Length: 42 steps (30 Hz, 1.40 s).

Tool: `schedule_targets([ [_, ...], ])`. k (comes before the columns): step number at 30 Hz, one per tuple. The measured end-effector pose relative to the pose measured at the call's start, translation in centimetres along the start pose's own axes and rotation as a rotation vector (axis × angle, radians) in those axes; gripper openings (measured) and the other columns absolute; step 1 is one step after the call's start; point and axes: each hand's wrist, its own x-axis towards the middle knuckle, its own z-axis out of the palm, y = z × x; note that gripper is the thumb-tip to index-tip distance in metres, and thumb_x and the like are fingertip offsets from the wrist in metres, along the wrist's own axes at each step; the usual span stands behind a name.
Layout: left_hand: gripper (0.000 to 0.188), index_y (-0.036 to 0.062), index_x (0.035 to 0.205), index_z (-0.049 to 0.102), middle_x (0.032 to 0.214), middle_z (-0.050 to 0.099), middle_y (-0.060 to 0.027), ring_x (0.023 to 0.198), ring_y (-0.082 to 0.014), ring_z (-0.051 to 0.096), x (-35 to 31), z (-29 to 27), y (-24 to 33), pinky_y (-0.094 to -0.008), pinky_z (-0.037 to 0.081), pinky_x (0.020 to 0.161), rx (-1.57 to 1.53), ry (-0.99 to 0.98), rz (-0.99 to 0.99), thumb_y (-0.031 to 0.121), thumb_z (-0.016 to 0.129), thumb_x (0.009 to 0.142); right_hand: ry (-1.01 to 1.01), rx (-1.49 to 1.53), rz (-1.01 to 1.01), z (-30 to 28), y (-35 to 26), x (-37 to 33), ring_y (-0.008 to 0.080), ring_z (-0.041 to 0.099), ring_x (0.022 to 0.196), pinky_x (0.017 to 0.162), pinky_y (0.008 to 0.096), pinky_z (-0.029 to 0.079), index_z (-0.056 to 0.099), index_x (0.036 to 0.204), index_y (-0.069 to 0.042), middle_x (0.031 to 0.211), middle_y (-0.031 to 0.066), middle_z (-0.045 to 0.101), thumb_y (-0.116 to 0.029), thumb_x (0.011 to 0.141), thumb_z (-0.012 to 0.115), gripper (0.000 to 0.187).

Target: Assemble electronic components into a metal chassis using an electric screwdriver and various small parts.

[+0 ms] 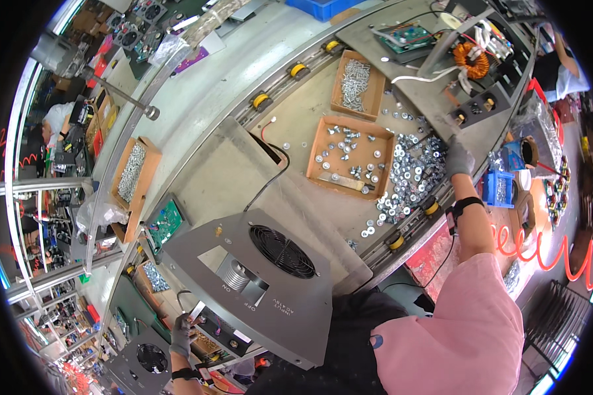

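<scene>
My right hand [460, 158], in a grey glove, reaches to the corner of a metal base plate [408, 85] and is closed at its edge; the fingertips are partly hidden. Loose flanged bolts [415, 168] lie heaped just left of it. My left hand [181, 336], also gloved, is low on the left. Its fingers close on the end of a dark panel with small knobs [221, 332]. Between my arms a large grey metal housing panel [270, 289] stands tilted, with a round black fan grille [282, 250] and a rectangular cutout. A black cable runs up behind it.
An open cardboard tray [316, 155] holds scattered bolts, and a second box [375, 99] holds screws. Rollers [261, 102] line the conveyor. A copper coil [471, 60] sits on the base plate. A blue bin [499, 189] and a red coiled hose [540, 253] are at right.
</scene>
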Motion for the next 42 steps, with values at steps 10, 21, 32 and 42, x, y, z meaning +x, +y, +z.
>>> schedule_targets([
  [10,0.05,0.0168,0.119,0.05,0.1,0.058,-0.0029,0.084,-0.0206,0.058,1.0,-2.1,-2.1,-0.0386,0.049,0.072,-0.119,-0.037,-0.034,0.05,0.059,0.083,-0.059,0.518,-0.112,0.3,-7.0,-9.2,0.0326,0.062,0.089,0.08,0.0424,0.048,0.057,0.115,-0.018,0.091,0.0131,0.066,-0.031,0.082,0.057,0.036],
  [21,0.031,0.0178,0.113,0.051,0.09,0.06,-0.0006,0.071,-0.0168,0.058,1.6,-2.8,-3.7,-0.0313,0.051,0.062,-0.136,0.014,-0.04,0.036,0.054,0.089,-0.213,0.476,-0.068,1.2,-7.7,-9.8,0.0287,0.059,0.098,0.084,0.04,0.045,0.058,0.111,-0.017,0.104,0.0099,0.064,-0.031,0.083,0.057,0.031],
  [32,0.052,0.0111,0.111,0.051,0.095,0.066,-0.0057,0.07,-0.012,0.058,0.1,-0.8,-0.9,-0.0267,0.051,0.065,-0.131,-0.116,0.027,0.052,0.061,0.08,-0.469,0.694,-0.622,0.0,-15.4,-25.4,0.0299,0.059,0.093,0.081,0.0412,0.046,0.056,0.112,-0.01,0.096,0.0111,0.06,-0.021,0.084,0.054,0.031],
  [42,0.055,0.0106,0.114,0.051,0.096,0.066,-0.0024,0.064,-0.0104,0.056,0.5,-1.4,-0.6,-0.0235,0.048,0.059,-0.047,-0.116,0.03,0.053,0.062,0.08,-0.025,0.201,-0.67,1.6,-15.3,-17.5,0.0266,0.043,0.114,0.094,0.0385,0.035,0.053,0.116,-0.014,0.117,0.0085,0.049,-0.018,0.078,0.061,0.039],
])
